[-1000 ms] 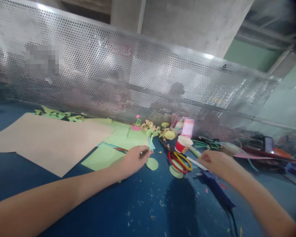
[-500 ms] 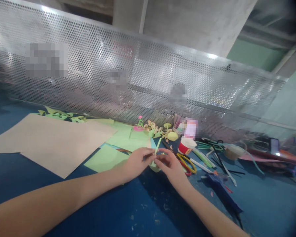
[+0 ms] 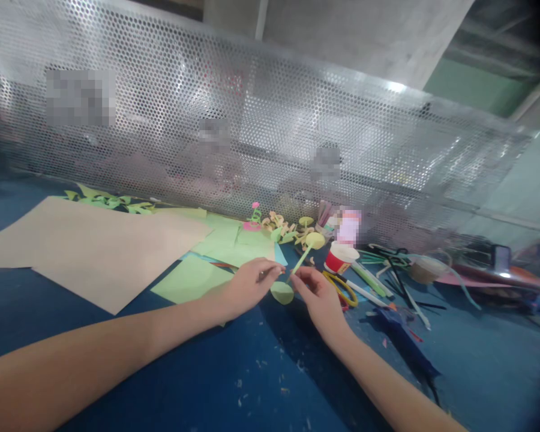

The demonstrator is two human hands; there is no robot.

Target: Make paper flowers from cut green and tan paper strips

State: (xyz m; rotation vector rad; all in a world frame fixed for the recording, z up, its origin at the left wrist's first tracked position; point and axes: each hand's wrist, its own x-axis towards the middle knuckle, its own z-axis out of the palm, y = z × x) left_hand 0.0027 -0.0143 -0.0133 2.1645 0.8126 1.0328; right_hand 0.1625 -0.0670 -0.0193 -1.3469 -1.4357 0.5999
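My left hand rests on the blue table with its fingers pinched together near a small red-tipped object I cannot make out. My right hand pinches the lower end of a thin green paper strip that slants up to the right. A light green paper circle lies on the table between the two hands.
Brown paper sheets and green sheets lie to the left. A red and white cup, yellow-handled scissors, green sticks, paper curls and a dark glue gun crowd the right. A perforated metal screen runs along the back.
My right hand came from the right side of the table to the left hand, and now holds the green strip, drawn slightly away from the left hand.
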